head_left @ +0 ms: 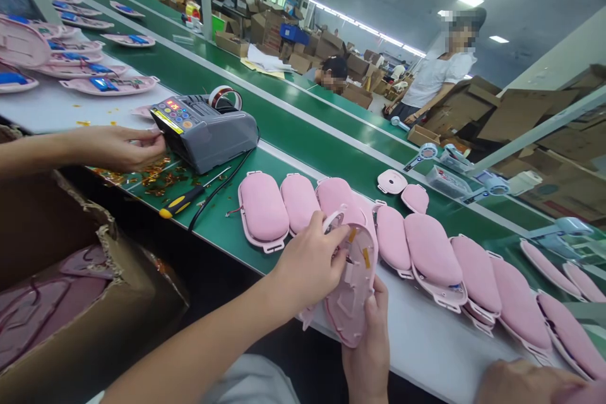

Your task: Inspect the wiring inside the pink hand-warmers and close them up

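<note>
An opened pink plastic shell [353, 300] is tilted up in front of me, its hollow inside towards me. My right hand [369, 344] grips it from below at its lower right edge. My left hand [307, 262] is closed against its upper left part, fingertips beside a short strip of amber tape [351, 235]. A second amber strip [366, 257] sticks to the inner face. Just beyond my left fingers is a pale loop [334, 219]. Padded pink cases [264, 207] stand behind and left of my hands; more pink cases [433, 246] line up to the right.
Another person's hand [137, 148] is at a grey tape dispenser [213, 132]. A yellow-black screwdriver [182, 201] and black cable lie nearby. At bottom right is another hand [525, 382]. A cardboard box [108, 322] stands lower left. A person [428, 85] stands beyond the green conveyor.
</note>
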A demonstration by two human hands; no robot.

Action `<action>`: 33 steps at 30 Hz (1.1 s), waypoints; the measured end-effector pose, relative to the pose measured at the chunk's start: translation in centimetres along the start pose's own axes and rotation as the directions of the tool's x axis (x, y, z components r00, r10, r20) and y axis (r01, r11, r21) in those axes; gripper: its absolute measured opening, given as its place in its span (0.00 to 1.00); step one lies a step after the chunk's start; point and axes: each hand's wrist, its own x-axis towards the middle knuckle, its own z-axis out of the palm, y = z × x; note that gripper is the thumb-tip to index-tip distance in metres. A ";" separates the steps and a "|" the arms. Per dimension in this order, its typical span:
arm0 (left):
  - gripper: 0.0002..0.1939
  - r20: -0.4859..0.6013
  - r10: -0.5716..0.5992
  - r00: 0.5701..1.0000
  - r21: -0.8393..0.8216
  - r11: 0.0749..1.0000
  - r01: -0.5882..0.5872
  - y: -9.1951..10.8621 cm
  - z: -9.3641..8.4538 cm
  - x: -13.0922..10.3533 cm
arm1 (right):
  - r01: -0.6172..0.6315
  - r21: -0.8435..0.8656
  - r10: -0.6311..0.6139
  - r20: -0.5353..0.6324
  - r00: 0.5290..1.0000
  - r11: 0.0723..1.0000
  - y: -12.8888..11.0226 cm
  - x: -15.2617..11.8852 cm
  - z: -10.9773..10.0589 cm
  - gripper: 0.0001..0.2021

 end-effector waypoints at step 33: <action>0.17 0.074 -0.038 0.997 0.081 0.996 0.032 1.0 -0.5 0.6 | 0.079 0.023 -0.079 0.001 0.997 0.997 0.8 0.6 -1.4 0.20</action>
